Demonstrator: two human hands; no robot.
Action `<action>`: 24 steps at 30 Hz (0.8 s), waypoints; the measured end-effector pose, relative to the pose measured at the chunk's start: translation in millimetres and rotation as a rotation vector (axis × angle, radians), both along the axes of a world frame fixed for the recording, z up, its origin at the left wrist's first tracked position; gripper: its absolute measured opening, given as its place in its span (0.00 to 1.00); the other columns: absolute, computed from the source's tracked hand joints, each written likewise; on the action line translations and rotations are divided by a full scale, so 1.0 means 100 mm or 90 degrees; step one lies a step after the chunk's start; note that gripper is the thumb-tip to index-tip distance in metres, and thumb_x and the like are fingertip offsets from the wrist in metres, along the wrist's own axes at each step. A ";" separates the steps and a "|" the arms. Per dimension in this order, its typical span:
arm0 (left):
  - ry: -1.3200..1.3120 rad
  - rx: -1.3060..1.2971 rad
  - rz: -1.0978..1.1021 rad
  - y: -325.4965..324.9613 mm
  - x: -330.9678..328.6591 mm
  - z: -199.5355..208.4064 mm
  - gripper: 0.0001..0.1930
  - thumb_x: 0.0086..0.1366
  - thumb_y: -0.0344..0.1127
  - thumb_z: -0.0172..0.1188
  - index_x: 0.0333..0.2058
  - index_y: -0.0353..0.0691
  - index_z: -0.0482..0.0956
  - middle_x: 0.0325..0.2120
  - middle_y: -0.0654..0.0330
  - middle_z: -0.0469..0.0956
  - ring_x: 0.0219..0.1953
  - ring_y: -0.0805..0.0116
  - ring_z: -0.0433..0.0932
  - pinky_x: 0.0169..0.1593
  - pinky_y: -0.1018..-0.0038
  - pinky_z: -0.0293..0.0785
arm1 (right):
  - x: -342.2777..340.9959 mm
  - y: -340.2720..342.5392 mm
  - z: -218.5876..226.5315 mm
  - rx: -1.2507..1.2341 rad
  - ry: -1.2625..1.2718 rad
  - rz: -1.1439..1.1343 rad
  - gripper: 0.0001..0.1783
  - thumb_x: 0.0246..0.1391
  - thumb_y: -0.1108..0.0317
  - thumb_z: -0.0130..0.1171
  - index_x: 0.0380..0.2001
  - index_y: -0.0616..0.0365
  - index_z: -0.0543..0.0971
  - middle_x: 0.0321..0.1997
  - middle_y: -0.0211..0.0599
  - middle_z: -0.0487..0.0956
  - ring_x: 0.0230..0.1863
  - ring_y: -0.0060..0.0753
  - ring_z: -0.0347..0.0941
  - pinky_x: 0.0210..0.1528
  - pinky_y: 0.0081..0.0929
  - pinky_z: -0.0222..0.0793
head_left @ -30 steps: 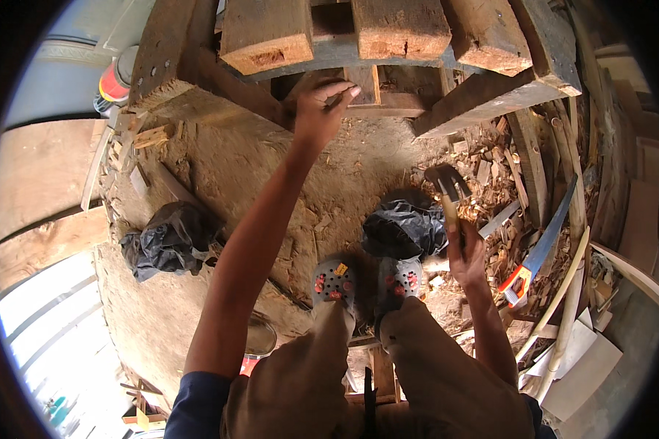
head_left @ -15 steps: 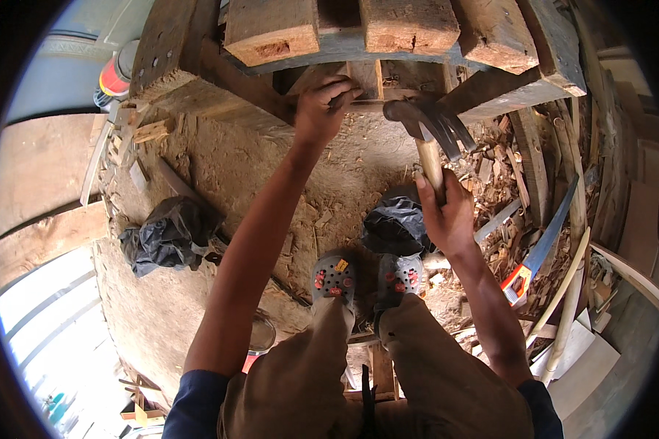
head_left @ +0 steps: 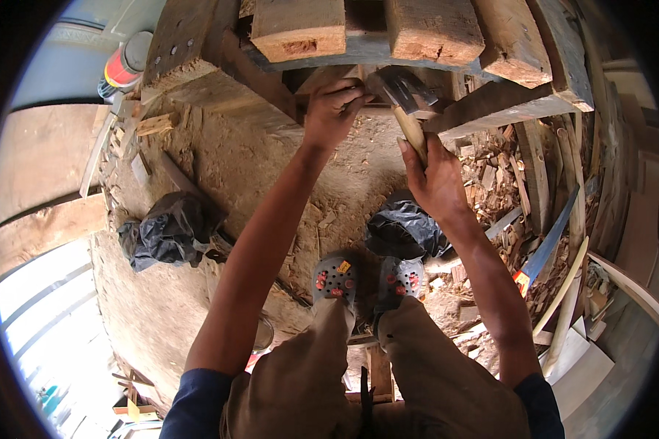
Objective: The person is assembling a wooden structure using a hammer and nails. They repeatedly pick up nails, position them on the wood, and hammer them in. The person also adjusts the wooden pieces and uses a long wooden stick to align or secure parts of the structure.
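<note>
A claw hammer (head_left: 410, 124) with a wooden handle is gripped in my right hand (head_left: 438, 179). Its dark head is up under the slats of a wooden bench-like frame (head_left: 300, 36), close to my left fingers. My left hand (head_left: 334, 110) is closed, fingertips pinched together at the frame's lower part; what they hold, if anything, is too small to make out. Thick slats and a beam of the frame stand just beyond both hands, with a slanting side rail (head_left: 505, 110) to the right of the hammer.
Black plastic bags lie on the dirt floor at left (head_left: 170, 230) and by my feet (head_left: 404, 228). A handsaw (head_left: 553, 238) leans among poles and wood scraps at right. A red and grey can (head_left: 127, 64) stands at upper left. Wood chips (head_left: 490, 164) litter the ground.
The hammer has moved up and left, its head now nearer my left hand. My left hand stays closed at the frame. The whole view has shifted slightly.
</note>
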State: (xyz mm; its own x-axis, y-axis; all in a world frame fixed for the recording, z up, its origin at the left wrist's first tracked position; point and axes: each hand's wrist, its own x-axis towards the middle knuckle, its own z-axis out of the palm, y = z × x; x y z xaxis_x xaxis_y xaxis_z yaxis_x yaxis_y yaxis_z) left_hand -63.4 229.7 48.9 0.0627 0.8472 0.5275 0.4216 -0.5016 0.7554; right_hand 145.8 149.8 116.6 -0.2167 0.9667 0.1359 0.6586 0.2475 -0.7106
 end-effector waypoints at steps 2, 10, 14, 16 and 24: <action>-0.006 -0.020 -0.001 0.00 0.00 0.00 0.03 0.57 0.23 0.67 0.31 0.33 0.84 0.30 0.56 0.83 0.31 0.59 0.84 0.37 0.69 0.77 | -0.03 0.01 -0.02 0.004 -0.002 -0.003 0.16 0.64 0.64 0.61 0.35 0.66 0.69 0.21 0.59 0.77 0.23 0.65 0.78 0.20 0.50 0.70; -0.019 -0.007 0.012 -0.01 0.00 0.00 0.03 0.57 0.25 0.67 0.32 0.34 0.85 0.30 0.57 0.84 0.32 0.58 0.83 0.37 0.69 0.78 | -0.03 0.03 0.04 -0.021 0.005 0.002 0.17 0.64 0.62 0.61 0.34 0.66 0.70 0.22 0.60 0.77 0.24 0.67 0.78 0.21 0.53 0.69; 0.000 -0.016 0.012 -0.02 0.00 0.01 0.04 0.57 0.25 0.67 0.32 0.35 0.86 0.31 0.57 0.84 0.33 0.59 0.84 0.37 0.70 0.78 | -0.06 0.01 -0.02 -0.010 -0.005 -0.011 0.17 0.64 0.62 0.61 0.34 0.66 0.70 0.22 0.60 0.77 0.23 0.66 0.78 0.21 0.53 0.69; -0.009 -0.011 0.010 -0.01 0.01 0.03 0.04 0.57 0.25 0.67 0.32 0.35 0.86 0.31 0.57 0.84 0.33 0.59 0.84 0.37 0.70 0.78 | -0.04 0.03 -0.03 -0.019 -0.055 -0.008 0.17 0.64 0.62 0.61 0.34 0.67 0.70 0.22 0.59 0.77 0.24 0.66 0.78 0.22 0.53 0.69; -0.008 -0.044 0.011 0.00 -0.03 -0.05 0.05 0.57 0.24 0.66 0.33 0.35 0.86 0.33 0.56 0.85 0.35 0.60 0.85 0.39 0.70 0.79 | -0.03 -0.02 -0.03 -0.003 0.000 0.000 0.14 0.63 0.66 0.62 0.35 0.66 0.70 0.22 0.59 0.77 0.25 0.65 0.78 0.23 0.51 0.70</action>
State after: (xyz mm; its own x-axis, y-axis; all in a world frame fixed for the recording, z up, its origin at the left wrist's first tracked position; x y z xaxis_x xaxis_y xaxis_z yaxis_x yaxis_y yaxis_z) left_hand -66.4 229.6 43.4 0.0413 0.8822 0.4690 0.4195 -0.4413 0.7933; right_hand 142.3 147.6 113.9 -0.2164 0.9674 0.1319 0.6590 0.2444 -0.7113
